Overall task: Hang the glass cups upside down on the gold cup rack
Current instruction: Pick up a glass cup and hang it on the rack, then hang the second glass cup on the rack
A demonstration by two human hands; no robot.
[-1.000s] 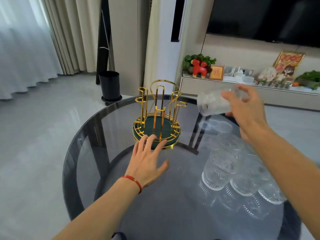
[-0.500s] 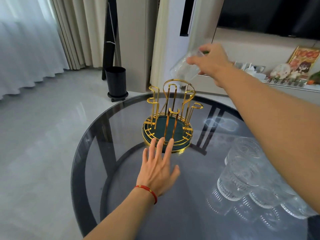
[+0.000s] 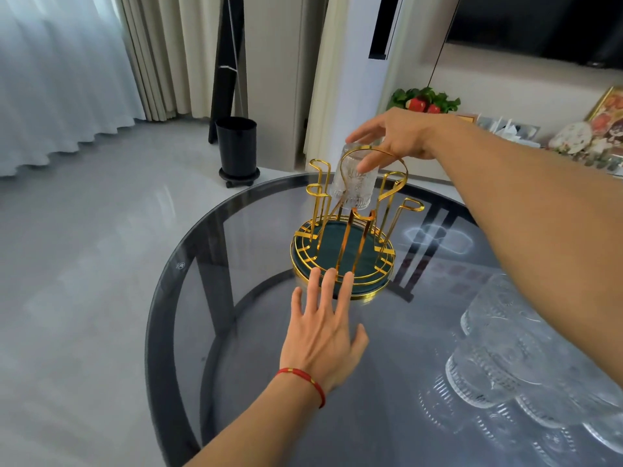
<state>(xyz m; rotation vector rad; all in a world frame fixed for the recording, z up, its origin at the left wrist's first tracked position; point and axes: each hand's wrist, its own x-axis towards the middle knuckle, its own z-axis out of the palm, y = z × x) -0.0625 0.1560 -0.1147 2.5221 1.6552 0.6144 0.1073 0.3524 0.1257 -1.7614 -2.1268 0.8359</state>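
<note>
Right hand [image 3: 401,136]: grip clenched on glass cup [image 3: 354,183], held upside down by its base.
Glass cup: mouth down, among the upper prongs of gold cup rack [image 3: 344,237]; whether it is seated on a prong cannot be told.
Left hand [image 3: 320,328]: grip released, fingers spread flat, fingertips [image 3: 332,274] touching rack's base rim.
Other glass cups [image 3: 505,352]: clustered on the surface [image 3: 236,332], near right, well apart from rack.

We've got our right hand [image 3: 396,138] reaching fwd, fingers pinched shut, arm extended; left hand [image 3: 322,335] lies flat, palm down, fingers spread
</note>
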